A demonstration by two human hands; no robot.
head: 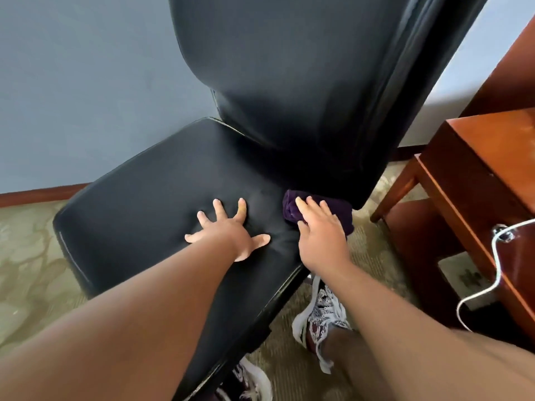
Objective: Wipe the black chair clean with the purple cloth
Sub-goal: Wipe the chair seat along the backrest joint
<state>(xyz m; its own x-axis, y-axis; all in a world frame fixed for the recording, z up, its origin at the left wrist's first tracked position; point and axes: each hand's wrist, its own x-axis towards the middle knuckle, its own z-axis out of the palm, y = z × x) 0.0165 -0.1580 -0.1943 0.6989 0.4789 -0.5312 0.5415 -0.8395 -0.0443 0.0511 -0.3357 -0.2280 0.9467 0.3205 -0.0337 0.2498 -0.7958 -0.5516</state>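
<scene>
The black chair [150, 198] fills the middle of the view, its padded seat below and its tall backrest rising behind. My left hand [228, 230] lies flat on the seat with fingers spread wide. The purple cloth [333, 209] is bunched at the right rear corner of the seat, where seat meets backrest. My right hand [321, 235] presses down on the cloth with straight fingers, covering its near part.
A reddish wooden desk [477, 169] stands close on the right, with a white cable [492, 285] hanging off it. A grey wall [86, 82] with a wooden skirting is behind. Patterned carpet [29, 256] surrounds the chair; my patterned shoes [321, 311] are below the seat edge.
</scene>
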